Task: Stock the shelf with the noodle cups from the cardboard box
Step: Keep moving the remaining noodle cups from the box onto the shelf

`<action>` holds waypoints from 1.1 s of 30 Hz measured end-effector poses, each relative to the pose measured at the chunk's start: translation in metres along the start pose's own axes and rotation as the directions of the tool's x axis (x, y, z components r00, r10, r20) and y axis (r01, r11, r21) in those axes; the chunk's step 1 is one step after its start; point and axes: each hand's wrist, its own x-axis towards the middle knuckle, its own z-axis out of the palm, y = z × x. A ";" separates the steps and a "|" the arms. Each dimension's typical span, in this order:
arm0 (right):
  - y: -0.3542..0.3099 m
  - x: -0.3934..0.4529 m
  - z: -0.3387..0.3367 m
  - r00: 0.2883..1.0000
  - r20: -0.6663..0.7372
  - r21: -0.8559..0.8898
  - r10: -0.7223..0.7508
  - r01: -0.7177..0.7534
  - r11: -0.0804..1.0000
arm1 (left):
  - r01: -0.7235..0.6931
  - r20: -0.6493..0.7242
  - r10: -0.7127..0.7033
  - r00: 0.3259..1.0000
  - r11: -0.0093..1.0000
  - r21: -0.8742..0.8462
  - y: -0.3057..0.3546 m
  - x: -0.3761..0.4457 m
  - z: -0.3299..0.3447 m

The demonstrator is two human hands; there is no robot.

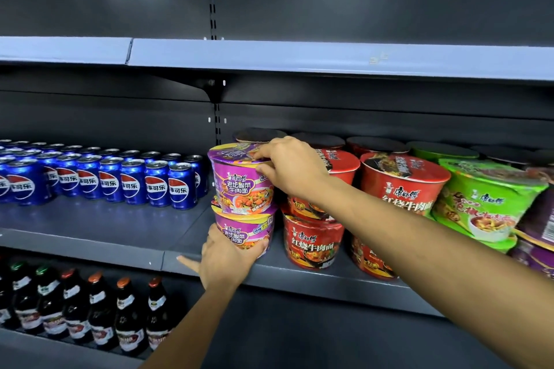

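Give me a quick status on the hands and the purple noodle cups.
Left hand holds the lower purple cup. Right hand grips the upper purple cup, stacked on it. Red cups close on the right, cans left.

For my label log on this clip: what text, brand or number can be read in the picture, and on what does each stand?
"康师傅" and "老坛酸菜牛肉面": on the upper purple cup and lower purple cup.
"康师傅" and "红烧牛肉面": on the red cups.
"康师傅": on the green cup; its flavour name is partly hidden.
"事可乐", first character cut off: on the blue cans.
Bottle labels on the lower shelf: too blurred to read.
No numbers or price signs readable.
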 end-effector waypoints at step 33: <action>0.109 -0.108 -0.058 0.969 -0.037 -0.047 0.243 -0.245 0.968 | -0.805 -0.184 0.799 0.573 0.590 0.056 0.141 -0.046 -0.044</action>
